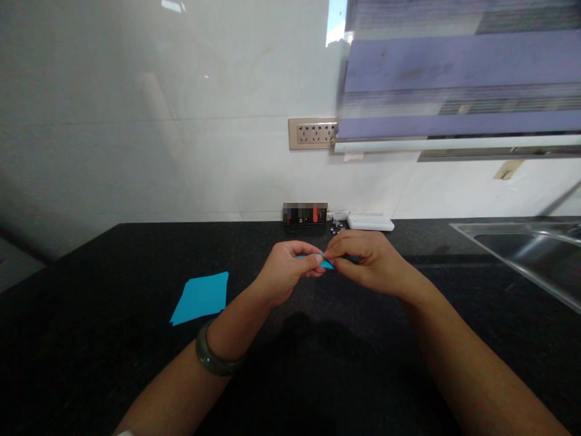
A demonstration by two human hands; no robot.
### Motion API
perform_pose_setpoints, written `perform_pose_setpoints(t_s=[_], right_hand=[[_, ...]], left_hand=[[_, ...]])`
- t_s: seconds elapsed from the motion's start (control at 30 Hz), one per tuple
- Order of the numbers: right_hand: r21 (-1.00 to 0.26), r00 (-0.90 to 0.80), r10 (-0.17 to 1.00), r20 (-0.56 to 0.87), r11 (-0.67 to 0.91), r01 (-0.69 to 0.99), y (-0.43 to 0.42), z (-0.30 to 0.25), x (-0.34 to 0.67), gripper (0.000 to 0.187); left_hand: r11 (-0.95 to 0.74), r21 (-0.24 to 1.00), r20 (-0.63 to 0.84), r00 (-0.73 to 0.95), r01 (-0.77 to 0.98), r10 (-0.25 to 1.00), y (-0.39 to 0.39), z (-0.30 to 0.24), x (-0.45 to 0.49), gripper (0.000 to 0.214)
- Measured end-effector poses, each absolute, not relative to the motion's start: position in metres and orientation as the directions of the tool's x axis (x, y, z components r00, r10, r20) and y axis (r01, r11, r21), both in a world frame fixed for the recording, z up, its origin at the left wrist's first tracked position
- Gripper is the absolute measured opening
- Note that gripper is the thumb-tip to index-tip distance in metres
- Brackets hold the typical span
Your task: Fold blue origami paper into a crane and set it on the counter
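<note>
A small folded piece of blue paper [327, 264] is held above the dark countertop, mostly covered by my fingers. My left hand [290, 269] pinches it between thumb and forefinger from the left. From the right, the fingertips of my right hand [370, 257] are closed on its upper edge. How the paper is folded cannot be made out. To the left of my left forearm lies a stack of blue paper sheets [202, 297], its edges slightly uneven.
Against the white wall stand a black box [305, 214] and a white rectangular object [371, 222], with a small patterned item [336, 227] between them. A metal sink [526, 242] is set into the black countertop [136, 260] at right. Above are a socket panel [313, 134] and a purple striped blind [454, 66].
</note>
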State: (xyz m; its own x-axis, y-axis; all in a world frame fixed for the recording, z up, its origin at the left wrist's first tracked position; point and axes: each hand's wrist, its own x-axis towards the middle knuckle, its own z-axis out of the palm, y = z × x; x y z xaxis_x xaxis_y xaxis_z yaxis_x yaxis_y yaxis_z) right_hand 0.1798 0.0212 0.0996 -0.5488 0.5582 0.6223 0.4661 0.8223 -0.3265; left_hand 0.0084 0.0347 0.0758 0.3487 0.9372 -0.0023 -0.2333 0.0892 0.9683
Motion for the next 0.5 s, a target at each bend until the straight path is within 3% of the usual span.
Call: perform_pose_setpoints(t_s=[0.33,0.5], right_hand=[[-0.338,-0.561,0.584,0.586,0.806,0.486,0.0188,0.1010,0.1806,0.018],[-0.429,-0.515,0.631,0.580,0.774,0.466,0.0170,0.1039,0.1782,0.014]], left_hand=[[0.117,0.965,-0.012,0.406,-0.234,0.914,0.0351,0.0778,0.0078,0.018],[0.060,0.973,0.027,0.365,-0.225,0.931,0.0358,0.0741,0.0077,0.020]])
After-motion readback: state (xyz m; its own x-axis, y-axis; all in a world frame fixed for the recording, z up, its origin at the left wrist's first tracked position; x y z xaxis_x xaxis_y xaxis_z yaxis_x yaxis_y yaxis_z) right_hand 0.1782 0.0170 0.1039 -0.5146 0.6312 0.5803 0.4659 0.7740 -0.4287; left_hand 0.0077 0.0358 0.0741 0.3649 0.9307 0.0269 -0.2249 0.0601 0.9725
